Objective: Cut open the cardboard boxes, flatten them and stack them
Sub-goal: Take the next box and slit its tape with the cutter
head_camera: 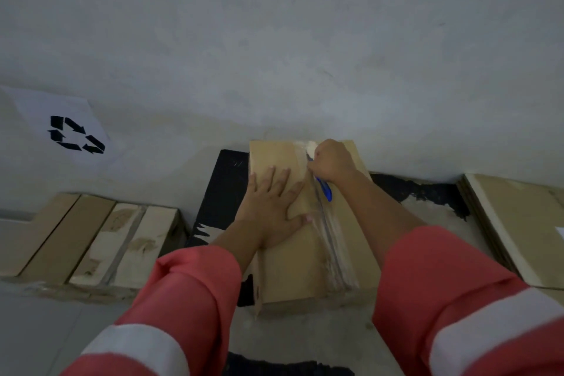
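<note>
Your left hand (271, 204) lies flat on top of the cardboard box (293, 268), fingers (282, 175) straight and spread wide, pressing it down. Your right hand (331, 162) is curled tight round the blue knife (325, 189), whose handle sticks out of your fist toward you. The box sits on the floor under both palms, its far end against the wall. The clear tape seam (332, 250) runs down the box top just right of your left fingertips, from under your right fist back toward your sleeves. Your knuckles hide the blade, so I cannot tell whether it has bitten into the tape. By the look of it, you are at the far end of the seam with nearly its whole length left to slit. Draw the knife toward you in one shallow pull along the gap between the flaps, only deep enough to part the tape. Your left thumb lies right at the edge of the tape, so slide that hand leftward, off the line of the cut, before you pull. Press firmly enough that the box cannot skid. Out beyond your right wrist lies a stack of flattened cardboard (518, 223), and well left of your left little finger lies more taped cardboard (91, 238).
</note>
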